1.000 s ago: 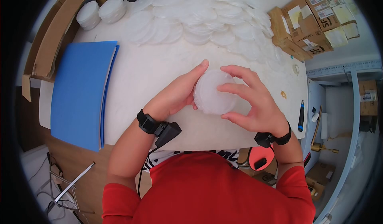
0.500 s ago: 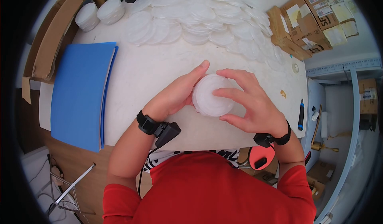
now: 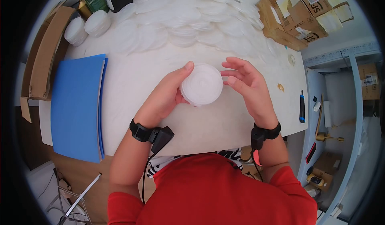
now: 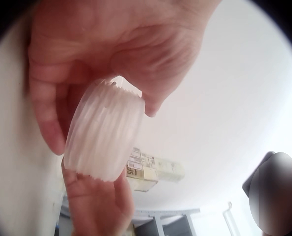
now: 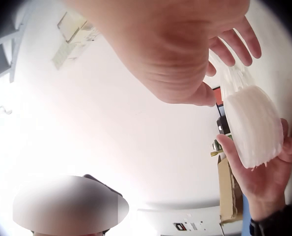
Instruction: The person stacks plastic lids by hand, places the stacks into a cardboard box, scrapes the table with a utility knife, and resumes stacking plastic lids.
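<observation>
A round stack of thin, translucent white discs (image 3: pixel 202 84) is gripped along its left side by my left hand (image 3: pixel 166 90). That thumb lies at the upper left rim, with fingers curled underneath. In the left wrist view the stack (image 4: pixel 104 132) shows its layered, ridged edge. My right hand (image 3: pixel 250 86) is just right of the stack, its fingers loosely bent and holding nothing. The right wrist view shows a gap between the right thumb (image 5: pixel 202 96) and the stack.
A broad pile of similar discs (image 3: pixel 192 20) covers the table's back. Two neat disc stacks, one of them this stack (image 3: pixel 97 23), stand at back left. A blue folder (image 3: pixel 78 108) lies left, near an open cardboard box (image 3: pixel 50 52). A utility knife (image 3: pixel 302 106) lies right, below cardboard boxes (image 3: pixel 296 16).
My right hand has come off the stack and moved to its right. My left hand still holds the stack, now turned with its round face up to the head camera. The head view has shifted slightly.
</observation>
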`<action>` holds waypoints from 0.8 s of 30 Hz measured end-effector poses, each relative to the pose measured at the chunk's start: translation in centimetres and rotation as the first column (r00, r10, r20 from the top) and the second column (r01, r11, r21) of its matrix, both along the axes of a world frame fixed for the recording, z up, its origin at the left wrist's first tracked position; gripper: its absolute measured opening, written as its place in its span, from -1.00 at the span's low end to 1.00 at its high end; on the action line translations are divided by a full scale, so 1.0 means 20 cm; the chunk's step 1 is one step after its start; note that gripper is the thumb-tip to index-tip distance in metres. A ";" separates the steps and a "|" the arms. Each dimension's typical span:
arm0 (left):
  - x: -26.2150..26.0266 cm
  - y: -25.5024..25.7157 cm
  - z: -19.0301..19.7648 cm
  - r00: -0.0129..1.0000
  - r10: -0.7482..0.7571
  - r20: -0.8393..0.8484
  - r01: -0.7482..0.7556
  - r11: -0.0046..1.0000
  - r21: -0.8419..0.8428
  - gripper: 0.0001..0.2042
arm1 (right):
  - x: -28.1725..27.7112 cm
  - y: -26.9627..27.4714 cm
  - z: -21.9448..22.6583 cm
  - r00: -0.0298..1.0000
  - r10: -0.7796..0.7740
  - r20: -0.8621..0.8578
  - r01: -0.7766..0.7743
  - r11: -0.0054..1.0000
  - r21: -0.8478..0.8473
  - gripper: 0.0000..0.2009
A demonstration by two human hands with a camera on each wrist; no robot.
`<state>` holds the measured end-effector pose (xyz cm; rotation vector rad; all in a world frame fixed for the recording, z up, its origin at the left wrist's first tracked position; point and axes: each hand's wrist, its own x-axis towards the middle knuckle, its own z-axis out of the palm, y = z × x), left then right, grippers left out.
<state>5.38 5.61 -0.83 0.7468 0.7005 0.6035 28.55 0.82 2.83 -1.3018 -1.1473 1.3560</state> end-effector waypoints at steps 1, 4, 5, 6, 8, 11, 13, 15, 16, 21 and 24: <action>0.01 0.00 0.00 0.999 0.045 0.000 -0.045 0.999 -0.004 -0.39 | -0.01 0.00 -0.03 1.000 -0.013 -0.005 0.013 1.000 0.003 -0.43; 0.00 0.01 -0.01 0.997 0.081 0.015 -0.080 0.996 -0.023 -0.41 | -0.04 0.01 -0.09 0.986 0.111 -0.127 -0.125 0.987 -0.104 -0.40; 0.01 0.02 -0.01 0.996 0.086 0.036 -0.084 0.996 -0.041 -0.42 | -0.05 0.01 -0.10 0.986 0.101 -0.132 -0.115 0.988 -0.102 -0.40; 0.01 0.02 -0.01 0.996 0.077 0.032 -0.076 0.996 -0.039 -0.42 | -0.06 0.02 -0.11 0.978 0.114 -0.177 -0.134 0.985 -0.106 -0.39; 0.02 0.01 0.00 0.991 0.134 -0.014 -0.135 0.991 -0.020 -0.41 | -0.08 0.03 -0.13 0.967 0.123 -0.225 -0.150 0.983 -0.107 -0.37; 0.02 0.00 -0.01 0.993 0.110 -0.037 -0.108 0.993 0.037 -0.40 | -0.09 0.03 -0.17 0.948 0.084 -0.307 -0.116 0.989 -0.088 -0.33; 0.03 0.00 -0.01 0.994 0.105 -0.040 -0.103 0.993 0.049 -0.40 | -0.09 0.02 -0.19 0.951 0.081 -0.299 -0.104 0.993 -0.062 -0.32; 0.03 0.00 -0.03 0.994 0.099 -0.043 -0.097 0.994 0.060 -0.41 | -0.09 0.02 -0.17 0.947 0.082 -0.309 -0.112 0.990 -0.080 -0.32; 0.03 0.00 -0.05 0.995 0.091 -0.035 -0.089 0.994 0.069 -0.41 | -0.09 0.02 -0.17 0.945 0.091 -0.314 -0.127 0.987 -0.096 -0.32; 0.02 0.00 -0.02 0.998 0.058 -0.016 -0.056 0.993 0.104 -0.42 | -0.07 0.02 -0.19 0.952 0.021 -0.307 -0.030 0.999 -0.026 -0.33; 0.01 0.02 -0.03 0.999 0.000 -0.040 0.005 0.995 0.104 -0.42 | -0.06 0.02 -0.19 0.952 -0.014 -0.304 0.013 1.000 -0.003 -0.33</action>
